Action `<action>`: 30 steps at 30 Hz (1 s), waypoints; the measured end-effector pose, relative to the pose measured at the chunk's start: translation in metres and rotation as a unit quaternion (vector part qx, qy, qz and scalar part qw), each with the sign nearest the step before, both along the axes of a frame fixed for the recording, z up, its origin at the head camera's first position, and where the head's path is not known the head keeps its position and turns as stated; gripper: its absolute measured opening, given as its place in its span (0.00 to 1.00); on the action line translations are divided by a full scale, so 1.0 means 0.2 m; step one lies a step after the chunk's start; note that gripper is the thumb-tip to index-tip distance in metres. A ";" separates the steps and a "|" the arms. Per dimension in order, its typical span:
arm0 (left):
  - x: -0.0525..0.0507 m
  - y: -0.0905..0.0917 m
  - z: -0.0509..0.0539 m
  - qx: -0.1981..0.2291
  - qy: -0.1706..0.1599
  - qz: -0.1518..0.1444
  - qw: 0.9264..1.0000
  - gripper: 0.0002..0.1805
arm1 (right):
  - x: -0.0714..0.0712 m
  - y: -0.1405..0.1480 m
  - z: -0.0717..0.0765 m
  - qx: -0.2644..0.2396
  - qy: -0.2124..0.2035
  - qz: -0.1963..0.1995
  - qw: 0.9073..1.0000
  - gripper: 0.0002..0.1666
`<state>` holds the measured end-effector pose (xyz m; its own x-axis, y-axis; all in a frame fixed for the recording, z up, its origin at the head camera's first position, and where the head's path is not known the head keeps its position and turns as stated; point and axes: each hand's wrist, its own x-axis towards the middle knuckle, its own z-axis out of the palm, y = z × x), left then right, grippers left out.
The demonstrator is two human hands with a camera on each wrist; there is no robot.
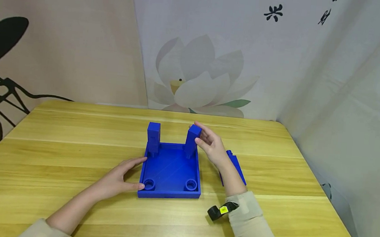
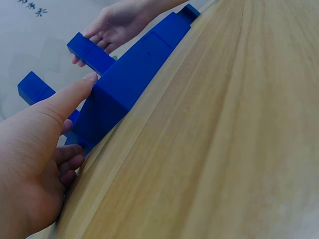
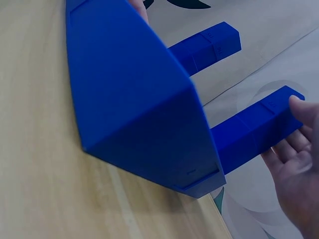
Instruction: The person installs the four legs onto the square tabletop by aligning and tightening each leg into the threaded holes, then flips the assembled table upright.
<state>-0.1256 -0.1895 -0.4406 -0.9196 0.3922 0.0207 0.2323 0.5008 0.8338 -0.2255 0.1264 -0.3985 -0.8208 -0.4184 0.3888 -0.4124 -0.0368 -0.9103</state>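
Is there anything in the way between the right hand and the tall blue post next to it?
No, nothing visible: the right hand already touches the blue post, with its thumb on one side and fingers behind. The post stands at the blue tray's far right corner.

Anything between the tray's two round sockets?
In the head view, only bare floor of the blue tray lies between the left socket and the right socket.

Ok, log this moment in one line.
left hand: touches tray, left side | right hand: holds right post | left post: upright, far left corner | blue part: on table, right of tray
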 end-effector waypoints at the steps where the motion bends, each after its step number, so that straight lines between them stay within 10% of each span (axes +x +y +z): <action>1: 0.00 0.00 0.00 0.000 0.001 0.000 1.000 0.46 | 0.00 0.00 0.00 0.002 -0.002 -0.004 1.000 0.29; 13: 0.00 0.00 0.00 0.006 -0.002 0.000 1.000 0.46 | 0.10 -0.02 0.13 0.042 -0.019 -0.077 0.996 0.29; 30: -0.01 0.00 -0.01 0.006 0.003 -0.003 1.000 0.45 | 0.03 -0.03 0.04 0.025 -0.010 -0.132 0.991 0.28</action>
<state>-0.1267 -0.1897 -0.4418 -0.9172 0.3972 0.0311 0.2402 0.4888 0.8387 -0.2202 0.1206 -0.3912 -0.9116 -0.2067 0.3553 -0.3834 0.1160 -0.9163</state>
